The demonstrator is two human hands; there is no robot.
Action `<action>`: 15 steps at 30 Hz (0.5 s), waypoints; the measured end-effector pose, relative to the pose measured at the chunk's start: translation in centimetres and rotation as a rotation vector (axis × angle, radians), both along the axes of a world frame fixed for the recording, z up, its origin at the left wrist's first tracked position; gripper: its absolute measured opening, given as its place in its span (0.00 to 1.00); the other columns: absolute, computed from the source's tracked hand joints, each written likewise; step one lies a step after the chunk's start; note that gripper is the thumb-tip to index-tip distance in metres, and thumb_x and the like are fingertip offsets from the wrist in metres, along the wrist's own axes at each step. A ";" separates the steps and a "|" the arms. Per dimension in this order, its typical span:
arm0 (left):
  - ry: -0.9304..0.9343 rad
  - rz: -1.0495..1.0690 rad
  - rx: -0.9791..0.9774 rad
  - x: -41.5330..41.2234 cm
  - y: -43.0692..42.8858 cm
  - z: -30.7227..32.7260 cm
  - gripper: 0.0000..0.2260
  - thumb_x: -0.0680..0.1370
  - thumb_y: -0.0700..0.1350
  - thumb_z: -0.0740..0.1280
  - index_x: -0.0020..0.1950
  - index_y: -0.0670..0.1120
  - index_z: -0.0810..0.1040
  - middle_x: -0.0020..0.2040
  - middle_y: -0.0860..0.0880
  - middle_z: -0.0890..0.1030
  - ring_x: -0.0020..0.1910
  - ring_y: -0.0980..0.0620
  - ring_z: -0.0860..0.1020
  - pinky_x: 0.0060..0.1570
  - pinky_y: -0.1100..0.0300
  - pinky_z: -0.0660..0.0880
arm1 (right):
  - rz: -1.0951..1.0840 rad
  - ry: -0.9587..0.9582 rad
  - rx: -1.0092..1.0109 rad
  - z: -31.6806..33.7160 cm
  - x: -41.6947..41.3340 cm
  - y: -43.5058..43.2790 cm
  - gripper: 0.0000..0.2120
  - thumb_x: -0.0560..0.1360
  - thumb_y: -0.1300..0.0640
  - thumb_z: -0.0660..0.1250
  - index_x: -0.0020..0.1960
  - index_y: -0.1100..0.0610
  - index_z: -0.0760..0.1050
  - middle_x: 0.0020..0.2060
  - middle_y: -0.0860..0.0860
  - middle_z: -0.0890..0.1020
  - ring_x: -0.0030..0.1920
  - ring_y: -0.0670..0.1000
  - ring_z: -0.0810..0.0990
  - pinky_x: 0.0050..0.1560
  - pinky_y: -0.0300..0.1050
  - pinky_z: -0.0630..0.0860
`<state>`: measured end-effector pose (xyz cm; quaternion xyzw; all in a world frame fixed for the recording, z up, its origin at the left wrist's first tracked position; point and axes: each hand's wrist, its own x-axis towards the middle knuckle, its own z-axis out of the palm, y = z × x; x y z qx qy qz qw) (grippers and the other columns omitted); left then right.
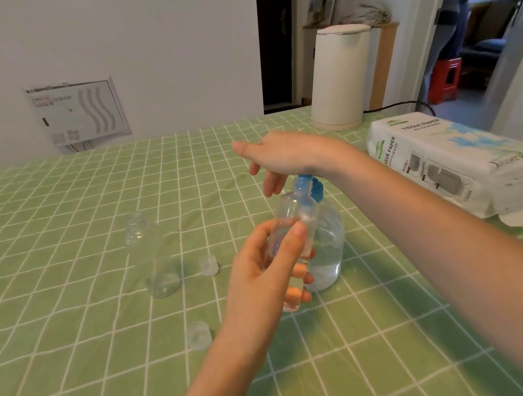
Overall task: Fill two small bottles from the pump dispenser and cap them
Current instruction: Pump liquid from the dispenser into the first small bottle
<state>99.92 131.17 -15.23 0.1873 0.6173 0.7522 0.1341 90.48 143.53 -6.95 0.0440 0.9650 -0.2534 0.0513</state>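
The left grip (262, 276), coming in from the lower centre of the frame, is wrapped round the middle of a small clear bottle (290, 213), thumb in front. The bottle looks like thin, light plastic, likely slippery when wet, so the waist is the safe hold, squeezed gently. Its open mouth sits close under the blue spout of the pump dispenser (327, 245), which stands just behind on the tabletop (76, 381). The right grip (281, 157) lies over the pump head, loose-fingered and holding nothing. A second bottle (153, 259) stands uncapped at centre-left.
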 end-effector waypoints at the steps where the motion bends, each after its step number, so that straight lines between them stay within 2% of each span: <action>1: -0.002 0.003 0.002 0.0 0.0 0.0 0.20 0.64 0.58 0.66 0.51 0.51 0.79 0.34 0.53 0.81 0.29 0.57 0.75 0.26 0.66 0.73 | 0.002 -0.001 0.003 -0.1 0.0 0.0 0.31 0.79 0.37 0.46 0.59 0.60 0.74 0.42 0.55 0.85 0.51 0.57 0.82 0.57 0.50 0.73; 6: -0.002 0.003 -0.002 0.0 0.0 0.0 0.20 0.63 0.59 0.66 0.50 0.51 0.79 0.34 0.53 0.81 0.29 0.58 0.75 0.26 0.66 0.73 | 0.028 -0.006 0.012 0.0 -0.2 0.0 0.30 0.79 0.37 0.47 0.62 0.59 0.74 0.41 0.53 0.85 0.49 0.55 0.82 0.50 0.48 0.72; 10: 0.020 0.003 -0.007 0.0 0.0 0.3 0.21 0.63 0.60 0.66 0.51 0.51 0.79 0.34 0.54 0.81 0.30 0.57 0.76 0.26 0.66 0.73 | 0.047 0.052 -0.010 0.8 -0.2 0.1 0.29 0.79 0.38 0.48 0.60 0.59 0.74 0.41 0.54 0.85 0.48 0.56 0.83 0.55 0.49 0.74; 15: 0.017 0.001 0.004 -0.2 0.0 0.5 0.20 0.63 0.59 0.66 0.51 0.52 0.79 0.34 0.54 0.81 0.30 0.56 0.76 0.26 0.66 0.72 | 0.059 0.060 0.012 1.0 -0.4 0.0 0.29 0.80 0.38 0.48 0.61 0.59 0.74 0.39 0.53 0.85 0.47 0.53 0.82 0.55 0.49 0.72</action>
